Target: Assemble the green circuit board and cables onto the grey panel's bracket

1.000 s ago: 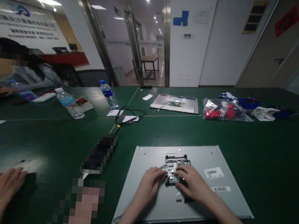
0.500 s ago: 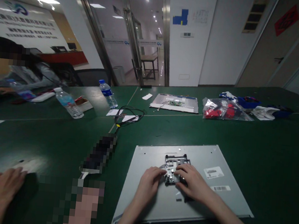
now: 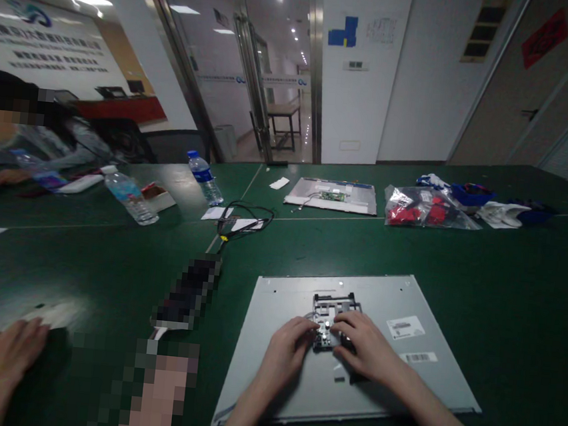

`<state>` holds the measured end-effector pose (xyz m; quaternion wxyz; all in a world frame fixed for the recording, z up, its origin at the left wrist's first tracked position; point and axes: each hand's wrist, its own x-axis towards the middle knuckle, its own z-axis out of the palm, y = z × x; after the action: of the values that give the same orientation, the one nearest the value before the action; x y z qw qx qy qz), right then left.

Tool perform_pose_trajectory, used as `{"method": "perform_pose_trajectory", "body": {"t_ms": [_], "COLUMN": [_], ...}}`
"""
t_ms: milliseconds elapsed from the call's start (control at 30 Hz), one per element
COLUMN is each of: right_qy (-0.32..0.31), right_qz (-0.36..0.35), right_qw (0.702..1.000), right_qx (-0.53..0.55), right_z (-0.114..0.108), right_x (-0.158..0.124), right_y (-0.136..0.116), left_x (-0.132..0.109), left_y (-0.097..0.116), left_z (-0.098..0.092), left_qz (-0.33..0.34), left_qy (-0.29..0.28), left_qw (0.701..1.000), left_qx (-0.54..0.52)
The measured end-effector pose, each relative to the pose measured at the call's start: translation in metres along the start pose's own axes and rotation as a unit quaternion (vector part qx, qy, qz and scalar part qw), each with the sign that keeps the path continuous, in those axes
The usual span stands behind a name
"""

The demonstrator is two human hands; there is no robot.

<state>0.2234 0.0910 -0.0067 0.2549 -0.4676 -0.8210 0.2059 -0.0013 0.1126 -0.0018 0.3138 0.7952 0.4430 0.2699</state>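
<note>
A flat grey metal display panel (image 3: 287, 387) lies back side up before me. On its middle sits a black frame (image 3: 336, 299) with a small circuit board (image 3: 323, 337) in its near part. My left hand (image 3: 291, 348) is closed, its fingertips pinching the board's left edge beside a thin grey cable. From the right, my right hand (image 3: 364, 345) curls its fingers and thumb around the board's other edge. A dark part shows between that thumb and the fingers. Fingers hide some of the board, and the exact contact is too small to make out.
Beyond the panel lie another panel (image 3: 355, 203) with a green board, a plastic bag (image 3: 427, 210) with red items, and black cables (image 3: 245, 223). Two bottles stand or lean at left, one of them this water bottle (image 3: 129, 196). Another person's hand (image 3: 1, 360) rests at lower left.
My left fingertips have shifted very slightly right over the board's edge. My right hand, the panel and the frame stay practically in place.
</note>
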Motion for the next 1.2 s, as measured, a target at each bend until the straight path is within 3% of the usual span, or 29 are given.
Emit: {"method": "perform_pose_trajectory", "body": {"t_ms": [367,667,1200], "right_qy": [0.000,-0.002,-0.008], "right_qz": [0.001,0.005,0.010], "right_qw": [1.000,1.000,1.000], "right_qx": [-0.003,0.000,0.003], "right_z": [-0.002,-0.004,-0.005], "right_x": [-0.001,0.001,0.004], "right_y": [0.002,0.002,0.003], "left_x": [-0.002,-0.007,-0.004], "left_y": [0.004,-0.001,-0.010], "left_z": [-0.005,-0.017,-0.019], "left_qz": [0.002,0.001,0.000], "left_qy": [0.006,0.036,-0.003], "left_qw": [1.000,0.994,0.982], "left_qx": [-0.007,0.099,0.186]}}
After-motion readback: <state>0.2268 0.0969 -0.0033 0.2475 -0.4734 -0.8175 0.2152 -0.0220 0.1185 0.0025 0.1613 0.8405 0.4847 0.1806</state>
